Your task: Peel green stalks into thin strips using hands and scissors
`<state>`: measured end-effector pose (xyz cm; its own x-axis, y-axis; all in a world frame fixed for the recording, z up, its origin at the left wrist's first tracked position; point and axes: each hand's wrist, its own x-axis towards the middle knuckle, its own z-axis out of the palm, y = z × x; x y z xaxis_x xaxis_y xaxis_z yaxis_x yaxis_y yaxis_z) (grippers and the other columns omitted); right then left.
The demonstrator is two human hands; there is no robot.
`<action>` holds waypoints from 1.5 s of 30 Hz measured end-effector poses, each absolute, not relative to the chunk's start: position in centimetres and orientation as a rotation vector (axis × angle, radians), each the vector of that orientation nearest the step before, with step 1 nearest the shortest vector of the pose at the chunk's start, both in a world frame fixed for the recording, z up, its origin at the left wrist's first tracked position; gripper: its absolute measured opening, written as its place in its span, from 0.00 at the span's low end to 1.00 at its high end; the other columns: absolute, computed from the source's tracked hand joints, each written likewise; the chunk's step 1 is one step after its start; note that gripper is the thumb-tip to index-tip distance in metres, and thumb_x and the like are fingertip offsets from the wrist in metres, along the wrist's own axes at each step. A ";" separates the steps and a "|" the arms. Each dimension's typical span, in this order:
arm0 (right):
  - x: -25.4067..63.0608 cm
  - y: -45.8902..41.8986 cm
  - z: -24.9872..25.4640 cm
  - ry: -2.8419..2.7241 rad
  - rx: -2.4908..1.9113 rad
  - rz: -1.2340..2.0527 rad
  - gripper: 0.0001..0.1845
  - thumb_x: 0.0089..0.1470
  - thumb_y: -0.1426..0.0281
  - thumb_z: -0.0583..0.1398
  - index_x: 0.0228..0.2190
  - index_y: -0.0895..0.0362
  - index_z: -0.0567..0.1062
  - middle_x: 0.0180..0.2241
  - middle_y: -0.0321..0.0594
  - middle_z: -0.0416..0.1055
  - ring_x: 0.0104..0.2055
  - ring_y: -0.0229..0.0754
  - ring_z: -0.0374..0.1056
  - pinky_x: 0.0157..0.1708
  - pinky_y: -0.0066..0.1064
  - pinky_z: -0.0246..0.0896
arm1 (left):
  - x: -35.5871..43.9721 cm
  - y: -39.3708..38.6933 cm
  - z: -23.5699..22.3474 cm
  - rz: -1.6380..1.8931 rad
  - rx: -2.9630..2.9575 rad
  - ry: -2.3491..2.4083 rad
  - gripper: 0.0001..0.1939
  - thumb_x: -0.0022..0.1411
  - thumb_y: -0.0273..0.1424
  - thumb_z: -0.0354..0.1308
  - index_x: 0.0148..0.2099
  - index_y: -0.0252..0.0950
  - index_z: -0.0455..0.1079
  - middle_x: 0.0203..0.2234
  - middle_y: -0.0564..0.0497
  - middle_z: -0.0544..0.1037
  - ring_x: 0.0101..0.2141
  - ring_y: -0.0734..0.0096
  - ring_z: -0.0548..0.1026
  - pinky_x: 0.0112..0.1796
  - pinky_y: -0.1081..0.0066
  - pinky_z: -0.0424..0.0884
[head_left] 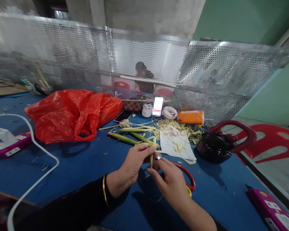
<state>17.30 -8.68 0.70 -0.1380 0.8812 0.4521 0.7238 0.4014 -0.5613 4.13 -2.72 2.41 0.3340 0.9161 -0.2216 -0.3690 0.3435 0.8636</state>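
Between my hands, above the blue table [91, 179], is an upright pale green plant strip [154, 142]. My left hand [131, 163], with a gold bangle at its wrist, pinches the strip between thumb and fingers. Closed on the strip's lower end is my right hand [172, 181], its thumb close to the fingertips. Just beyond them lie several green stalks [124, 138] and a white sheet [175, 144] with plant scraps on it. A looped red handle [191, 179], with some yellow beside it, shows partly behind my right hand; the rest is hidden.
At the left are a red plastic bag [69, 115], a purple power strip [13, 146] and a white cable [44, 175]. A dark kettle [213, 146] and another power strip [272, 205] are on the right. Across the back runs a perforated metal screen [82, 54], a person behind it.
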 end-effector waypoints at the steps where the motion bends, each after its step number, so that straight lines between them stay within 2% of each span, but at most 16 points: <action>1: 17.0 -8.5 0.4 -1.859 -1.379 0.345 0.09 0.57 0.67 0.59 0.25 0.55 0.70 0.27 0.37 0.70 0.29 0.41 0.66 0.30 0.29 0.57 | 4.2 -2.8 2.3 0.959 0.812 0.811 0.12 0.48 0.35 0.69 0.29 0.32 0.75 0.23 0.51 0.77 0.24 0.75 0.73 0.29 0.76 0.68; 5: 16.8 -8.0 0.1 -1.709 -1.357 0.512 0.11 0.57 0.69 0.56 0.23 0.55 0.67 0.25 0.36 0.69 0.28 0.39 0.64 0.31 0.28 0.58 | 4.2 -3.1 2.4 0.915 0.820 0.782 0.12 0.47 0.35 0.69 0.29 0.31 0.74 0.24 0.50 0.77 0.26 0.75 0.74 0.32 0.76 0.67; 10: 17.0 -8.0 0.7 -1.588 -1.348 0.698 0.14 0.56 0.67 0.56 0.20 0.55 0.65 0.21 0.34 0.65 0.26 0.39 0.61 0.28 0.28 0.56 | 4.2 -3.1 2.9 0.886 0.910 0.756 0.10 0.44 0.30 0.70 0.28 0.31 0.74 0.24 0.52 0.76 0.27 0.77 0.72 0.31 0.77 0.66; 17: 16.6 -8.6 1.2 -1.580 -1.334 0.886 0.14 0.54 0.67 0.56 0.19 0.55 0.62 0.20 0.32 0.60 0.25 0.37 0.57 0.26 0.27 0.52 | 4.1 -2.7 3.0 0.954 0.912 0.819 0.11 0.43 0.32 0.70 0.26 0.32 0.73 0.22 0.52 0.76 0.27 0.76 0.72 0.32 0.77 0.67; 24: 16.4 -9.3 1.5 -1.678 -1.268 0.990 0.12 0.53 0.70 0.56 0.20 0.55 0.62 0.22 0.33 0.63 0.27 0.38 0.60 0.29 0.28 0.55 | 3.9 -2.4 2.9 0.990 0.895 0.863 0.12 0.43 0.32 0.71 0.27 0.30 0.75 0.23 0.51 0.77 0.27 0.75 0.74 0.32 0.77 0.68; 33: 16.5 -9.4 1.5 -1.825 -1.180 0.889 0.14 0.56 0.71 0.56 0.20 0.55 0.65 0.23 0.34 0.64 0.27 0.37 0.61 0.29 0.28 0.56 | 4.0 -2.2 2.8 0.966 0.808 0.883 0.16 0.41 0.29 0.72 0.34 0.30 0.75 0.24 0.50 0.79 0.25 0.75 0.75 0.31 0.77 0.69; 37: 17.6 -9.2 1.6 -1.782 -1.218 0.480 0.13 0.59 0.67 0.55 0.23 0.55 0.68 0.23 0.36 0.65 0.27 0.40 0.62 0.30 0.31 0.55 | 4.0 -2.2 3.1 0.934 0.794 0.900 0.16 0.39 0.30 0.73 0.32 0.31 0.75 0.23 0.51 0.78 0.23 0.76 0.74 0.30 0.76 0.70; 40: 19.0 -8.3 1.9 -1.549 -1.360 0.211 0.06 0.57 0.66 0.57 0.31 0.54 0.71 0.32 0.41 0.70 0.37 0.46 0.65 0.36 0.34 0.58 | 4.0 -2.5 3.5 0.895 0.892 0.877 0.18 0.38 0.32 0.73 0.33 0.30 0.76 0.24 0.51 0.78 0.23 0.78 0.72 0.30 0.76 0.69; 42: 19.6 -7.7 2.0 -1.507 -1.422 0.330 0.08 0.56 0.64 0.58 0.35 0.54 0.73 0.36 0.42 0.72 0.40 0.47 0.66 0.35 0.33 0.59 | 3.9 -2.7 3.7 0.874 0.957 0.865 0.19 0.39 0.33 0.73 0.34 0.29 0.76 0.24 0.51 0.77 0.22 0.79 0.70 0.28 0.76 0.68; 45: 19.7 -7.3 2.0 -1.537 -1.455 0.619 0.11 0.58 0.62 0.56 0.29 0.55 0.73 0.27 0.37 0.71 0.32 0.43 0.65 0.30 0.30 0.58 | 3.9 -2.8 3.6 0.868 1.083 0.872 0.19 0.41 0.34 0.71 0.36 0.29 0.76 0.21 0.53 0.74 0.20 0.79 0.67 0.24 0.77 0.62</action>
<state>19.68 -7.29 1.96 0.1006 0.9587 0.2661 0.5064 0.1809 -0.8431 3.87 -2.80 3.56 0.3985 0.9037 -0.1568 -0.1527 0.2339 0.9602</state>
